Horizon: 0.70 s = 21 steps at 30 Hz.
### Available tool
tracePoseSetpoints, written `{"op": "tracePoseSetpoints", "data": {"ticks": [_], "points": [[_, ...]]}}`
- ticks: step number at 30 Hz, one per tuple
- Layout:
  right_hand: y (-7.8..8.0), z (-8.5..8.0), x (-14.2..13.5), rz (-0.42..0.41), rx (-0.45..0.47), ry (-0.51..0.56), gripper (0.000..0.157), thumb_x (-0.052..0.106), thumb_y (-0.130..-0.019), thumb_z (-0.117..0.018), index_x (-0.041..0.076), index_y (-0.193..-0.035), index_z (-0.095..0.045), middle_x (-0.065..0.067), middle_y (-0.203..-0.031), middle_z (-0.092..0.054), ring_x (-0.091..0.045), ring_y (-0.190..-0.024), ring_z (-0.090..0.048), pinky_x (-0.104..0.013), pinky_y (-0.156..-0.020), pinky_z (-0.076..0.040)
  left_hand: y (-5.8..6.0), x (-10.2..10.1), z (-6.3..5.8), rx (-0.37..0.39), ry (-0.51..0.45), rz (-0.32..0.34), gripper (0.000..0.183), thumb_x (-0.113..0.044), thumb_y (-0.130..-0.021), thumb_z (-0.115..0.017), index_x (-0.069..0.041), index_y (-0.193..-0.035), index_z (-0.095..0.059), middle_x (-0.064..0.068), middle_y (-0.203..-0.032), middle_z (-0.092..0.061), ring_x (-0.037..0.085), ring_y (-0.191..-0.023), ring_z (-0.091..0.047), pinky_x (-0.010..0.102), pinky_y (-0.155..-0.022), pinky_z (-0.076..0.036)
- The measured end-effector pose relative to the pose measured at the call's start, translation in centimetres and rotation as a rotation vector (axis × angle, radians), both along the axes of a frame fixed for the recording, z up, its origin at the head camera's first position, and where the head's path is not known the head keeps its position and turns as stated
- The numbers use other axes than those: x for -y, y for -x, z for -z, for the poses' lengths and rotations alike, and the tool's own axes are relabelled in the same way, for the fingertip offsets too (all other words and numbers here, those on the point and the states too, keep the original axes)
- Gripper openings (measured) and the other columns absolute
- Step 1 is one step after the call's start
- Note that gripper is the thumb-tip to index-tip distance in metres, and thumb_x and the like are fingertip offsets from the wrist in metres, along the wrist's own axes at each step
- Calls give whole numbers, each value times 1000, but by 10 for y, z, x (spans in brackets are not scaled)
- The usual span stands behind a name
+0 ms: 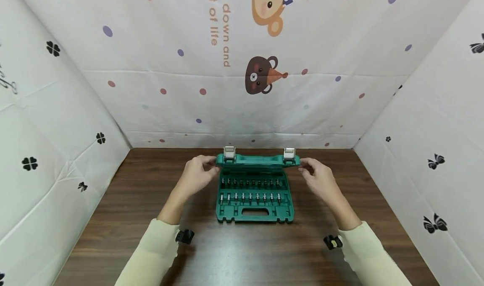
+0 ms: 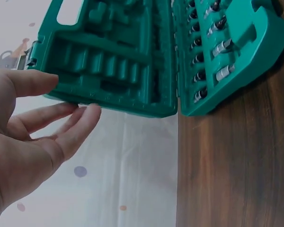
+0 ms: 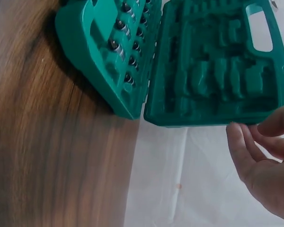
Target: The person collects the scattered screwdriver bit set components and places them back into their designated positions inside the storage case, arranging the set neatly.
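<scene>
A green plastic socket bit case stands part-open on the table, its hinge at the far side. Two rows of metal bits sit upright in the base. The lid is raised, with two metal latches on its edge. My left hand holds the lid's left side, thumb at the inner rim and fingers at the outer edge in the left wrist view. At the opposite side, my right hand holds the lid with thumb and fingertips. Moulded slots in the lid's inner face hold nothing visible.
The dark wooden table extends around the case. White patterned cloth hangs behind it, with similar cloth walls at left and right. A dark device is strapped to each wrist near the pale sleeves.
</scene>
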State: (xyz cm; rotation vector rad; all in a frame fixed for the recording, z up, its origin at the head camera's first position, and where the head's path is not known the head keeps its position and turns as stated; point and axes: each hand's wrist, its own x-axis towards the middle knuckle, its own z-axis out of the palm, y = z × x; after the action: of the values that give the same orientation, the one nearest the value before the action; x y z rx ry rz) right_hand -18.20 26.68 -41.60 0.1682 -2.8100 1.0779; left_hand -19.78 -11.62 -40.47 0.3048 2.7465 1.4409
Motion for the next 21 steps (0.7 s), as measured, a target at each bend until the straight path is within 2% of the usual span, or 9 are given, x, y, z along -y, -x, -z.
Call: {"op": "tracePoseSetpoints", "data": {"ticks": [6,11,14,18,21], "points": [[-2,-4,1,1,40,49,38,16,-107,-50,0,-140,-61,-18,-124,-70,-33,-112,-66,-44,-85,-57,-2,-4,2,-3,-47,-16,40,-13,-99,-66,1,-136,-64,17,-124,-68,29,-112,-67,44,-90,-61],[-3,-9,-1,-41,125,197,47,23,-112,-36,-4,-148,-52,-23,-132,-64,-37,-124,-63,-51,-104,-54,-2,-3,1,45,-88,-18,45,-13,-100,-58,-1,-143,-59,19,-128,-68,31,-116,-66,44,-91,-60],[-4,-12,0,-66,159,260,55,33,-115,-31,-6,-150,-48,-26,-136,-60,-41,-128,-60,-51,-111,-48,-4,-1,-2,96,-106,-12,48,-22,-103,-53,-4,-147,-56,18,-140,-62,32,-129,-60,51,-101,-55],[-8,-13,-1,-58,169,233,66,47,-113,-32,-5,-150,-47,-27,-136,-61,-44,-129,-60,-58,-114,-45,-7,0,-5,139,-125,5,53,-38,-108,-48,-6,-151,-53,17,-150,-56,34,-140,-52,58,-113,-46],[-12,-12,-1,-37,184,210,71,53,-111,-34,-3,-151,-47,-27,-136,-62,-44,-130,-59,-63,-114,-42,-10,-1,-6,142,-124,14,57,-44,-109,-46,-5,-151,-52,17,-151,-55,35,-142,-50,59,-116,-43]]}}
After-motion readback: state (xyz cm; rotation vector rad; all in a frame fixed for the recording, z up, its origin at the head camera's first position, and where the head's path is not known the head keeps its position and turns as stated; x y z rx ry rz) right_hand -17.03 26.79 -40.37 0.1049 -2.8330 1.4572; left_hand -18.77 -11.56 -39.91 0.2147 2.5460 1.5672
